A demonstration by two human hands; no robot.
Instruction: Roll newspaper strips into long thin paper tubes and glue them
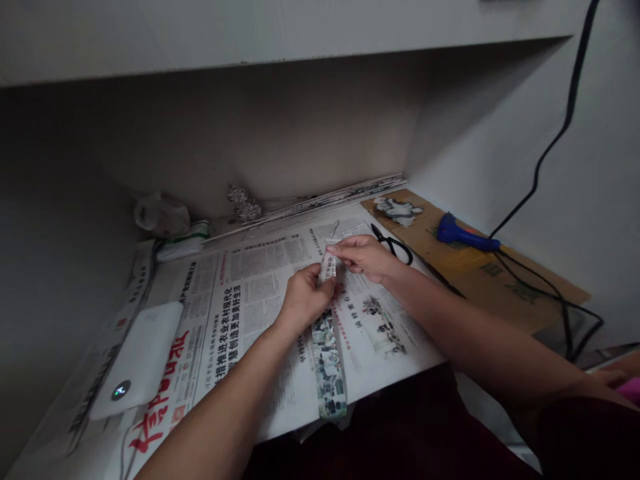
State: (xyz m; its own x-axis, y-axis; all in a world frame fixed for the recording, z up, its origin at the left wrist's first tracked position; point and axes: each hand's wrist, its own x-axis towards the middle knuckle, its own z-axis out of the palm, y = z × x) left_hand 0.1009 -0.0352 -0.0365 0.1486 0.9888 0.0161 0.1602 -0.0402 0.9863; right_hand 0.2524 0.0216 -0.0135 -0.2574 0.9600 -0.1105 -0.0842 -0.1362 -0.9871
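My left hand (309, 293) grips a strip of printed newspaper (330, 373) between thumb and fingers. Below that hand the strip hangs toward me past the table edge. At its far end my right hand (361, 257) pinches the paper, which looks narrow and folded or rolled there. Both hands are close together above the newspaper sheets (260, 267) spread on the table. Just beyond my right hand lie black-handled scissors (395, 245). A thin pointed piece (335, 228) shows past the fingertips; whether it belongs to the strip I cannot tell.
A white power bank (140, 357) lies at the left. Thin paper sticks (330, 203) run along the back wall, near a plastic bag (163, 215). On cardboard (480, 267) at the right rests a blue glue gun (465, 233) with a black cord (537, 167).
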